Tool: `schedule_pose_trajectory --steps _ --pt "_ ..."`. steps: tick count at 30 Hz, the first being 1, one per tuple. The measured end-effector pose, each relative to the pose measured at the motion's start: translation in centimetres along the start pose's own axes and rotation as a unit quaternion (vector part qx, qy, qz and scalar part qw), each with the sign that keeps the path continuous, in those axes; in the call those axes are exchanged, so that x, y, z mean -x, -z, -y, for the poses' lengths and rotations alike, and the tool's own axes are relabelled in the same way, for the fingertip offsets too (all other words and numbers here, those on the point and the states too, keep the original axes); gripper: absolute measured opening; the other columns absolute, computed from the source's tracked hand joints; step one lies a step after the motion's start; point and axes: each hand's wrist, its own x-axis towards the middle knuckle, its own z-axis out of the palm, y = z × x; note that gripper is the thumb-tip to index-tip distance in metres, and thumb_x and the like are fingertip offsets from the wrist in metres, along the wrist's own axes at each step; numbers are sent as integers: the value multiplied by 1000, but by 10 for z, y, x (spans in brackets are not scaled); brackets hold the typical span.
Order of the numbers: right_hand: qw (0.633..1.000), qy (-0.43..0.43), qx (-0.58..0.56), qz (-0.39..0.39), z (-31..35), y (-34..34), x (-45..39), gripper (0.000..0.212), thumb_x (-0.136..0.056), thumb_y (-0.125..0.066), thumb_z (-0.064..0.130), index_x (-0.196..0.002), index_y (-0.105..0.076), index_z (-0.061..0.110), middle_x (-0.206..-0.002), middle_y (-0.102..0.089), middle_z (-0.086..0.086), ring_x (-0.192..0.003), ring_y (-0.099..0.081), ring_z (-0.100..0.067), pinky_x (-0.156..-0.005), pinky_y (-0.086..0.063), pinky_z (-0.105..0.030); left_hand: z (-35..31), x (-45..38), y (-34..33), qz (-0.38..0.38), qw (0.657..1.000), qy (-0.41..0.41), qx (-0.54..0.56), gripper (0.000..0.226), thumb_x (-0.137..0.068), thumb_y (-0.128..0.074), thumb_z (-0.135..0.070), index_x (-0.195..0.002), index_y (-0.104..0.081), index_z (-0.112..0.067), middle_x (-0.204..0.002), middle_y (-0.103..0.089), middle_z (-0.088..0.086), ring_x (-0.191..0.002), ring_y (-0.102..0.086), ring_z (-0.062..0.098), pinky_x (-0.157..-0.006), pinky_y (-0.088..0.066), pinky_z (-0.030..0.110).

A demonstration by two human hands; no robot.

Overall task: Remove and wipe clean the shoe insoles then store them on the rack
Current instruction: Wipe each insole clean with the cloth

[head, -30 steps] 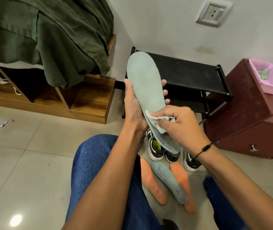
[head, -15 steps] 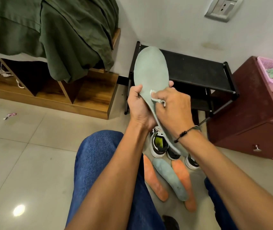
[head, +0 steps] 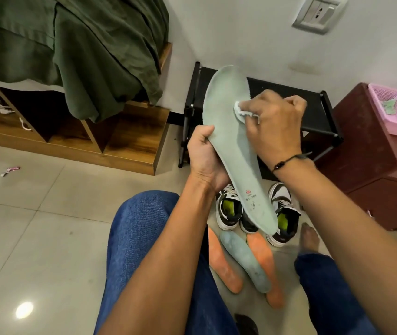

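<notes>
My left hand [head: 204,157] grips a long pale green insole [head: 229,141] by its left edge and holds it up, toe end toward the wall. My right hand [head: 273,122] pinches a small white cloth [head: 241,113] and presses it against the upper part of that insole. On the floor below lie two orange insoles [head: 224,264] [head: 266,267] with a second pale green insole [head: 245,261] between them. The black shoe rack [head: 313,110] stands against the wall behind my hands.
Black-and-white sneakers [head: 229,211] [head: 283,213] stand on the tiles before the rack. A dark red cabinet [head: 371,151] with a pink basket [head: 396,112] is at right. A wooden bed base [head: 120,139] under a green cover [head: 84,52] is at left. My jeans-clad knees fill the foreground.
My right hand has slid the cloth up the insole from its lower half toward the toe end. The left hand keeps its grip, and the insole's heel is now uncovered.
</notes>
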Motion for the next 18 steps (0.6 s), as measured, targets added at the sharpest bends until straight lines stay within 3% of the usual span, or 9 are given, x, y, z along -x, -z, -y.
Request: schedule_pose_trajectory --steps 3,6,8,10,13,16,18 --pt "999 -23 -8 24 9 -13 22 22 -74 -54 13 -82 -73 18 -79 -65 -4 -67 -58 -25 -83 -24 -38 1 1 1 -17 1000 15 -9 49 -71 -40 -28 -109 -58 -2 -100 -59 16 -92 -57 27 -89 -45 37" --pt "997 -40 -64 18 26 -15 41 18 -70 -57 9 -74 -72 17 -73 -65 -4 -62 -58 -26 -79 -36 -41 0 2 2 -16 999 41 -10 65 -74 -37 -29 -128 -45 6 -121 -51 28 -110 -51 36 -107 -34 43" --pt "991 -33 -130 26 38 -10 50 16 -71 -57 7 -72 -71 14 -73 -65 -5 -63 -60 -27 -72 -47 -48 -2 3 2 -21 999 40 -12 66 -75 -36 -31 -130 -42 4 -119 -50 26 -105 -51 36 -103 -37 42" --pt "983 -21 -175 45 47 -5 57 18 -74 -55 8 -75 -72 12 -77 -66 -5 -69 -62 -27 -69 -49 -50 -4 3 2 -54 998 18 -9 52 -77 -37 -29 -119 -51 -1 -108 -57 19 -94 -56 31 -93 -44 37" --pt "969 -53 -232 69 43 4 55 18 -77 -56 13 -76 -73 11 -77 -66 -3 -72 -63 -21 -68 -51 -39 -4 4 2 -61 997 4 -44 43 -91 -30 -32 -99 -61 -4 -86 -68 13 -76 -64 24 -74 -53 28" --pt "915 -161 -347 125 31 16 51 21 -68 -56 16 -68 -72 28 -71 -67 12 -72 -61 -6 -65 -45 -17 -10 8 -2 -6 999 45 -14 68 -89 -32 -58 -118 -57 -3 -114 -57 24 -97 -58 36 -86 -49 39" --pt "896 -181 -370 164 27 22 54 24 -65 -56 16 -66 -69 35 -67 -66 17 -69 -59 -2 -62 -42 -14 -14 7 -2 21 998 58 0 80 -81 -35 -70 -125 -54 -5 -125 -49 23 -101 -56 36 -87 -50 42"
